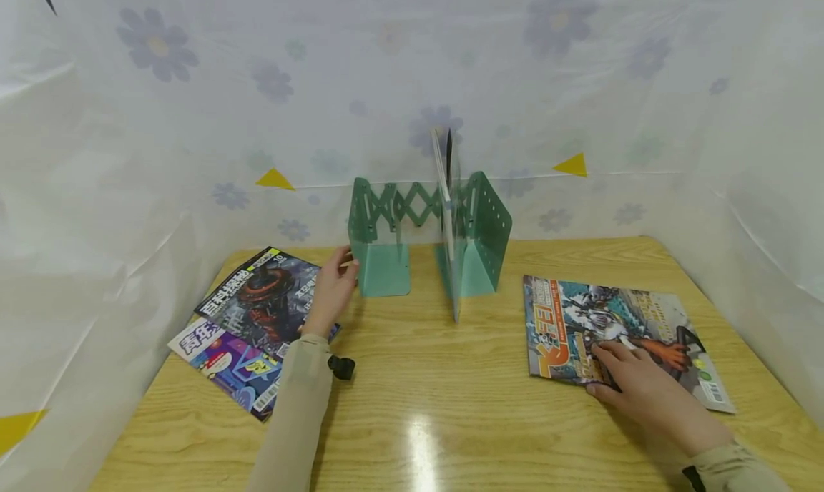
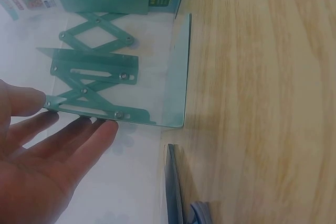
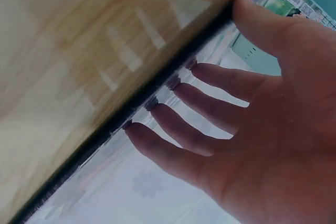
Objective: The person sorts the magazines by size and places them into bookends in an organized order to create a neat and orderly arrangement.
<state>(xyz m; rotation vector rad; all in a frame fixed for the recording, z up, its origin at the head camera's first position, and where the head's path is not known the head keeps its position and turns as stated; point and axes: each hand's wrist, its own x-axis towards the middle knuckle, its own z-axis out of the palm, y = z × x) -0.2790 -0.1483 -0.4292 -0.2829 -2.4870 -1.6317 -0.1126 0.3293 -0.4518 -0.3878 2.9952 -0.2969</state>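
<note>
My left hand (image 1: 333,286) is at the left end plate of a green expanding metal bookend (image 2: 105,114). Its fingers lie along the plate's outer side in the left wrist view, the thumb at the plate's edge. Thin magazines (image 1: 450,213) stand upright in the bookend's right part. On the right, my right hand (image 1: 650,388) rests on a magazine (image 1: 579,313) with a robot-like figure on its cover. In the right wrist view its fingers are spread, fingertips on the glossy cover, and the thumb is at the dark edge.
Two magazines overlap at the left of the wooden table (image 1: 399,377): a dark one (image 1: 257,292) partly over a purple one (image 1: 225,363). White flower-patterned sheeting (image 1: 386,70) encloses the back and sides, with yellow triangles (image 1: 275,179) on it.
</note>
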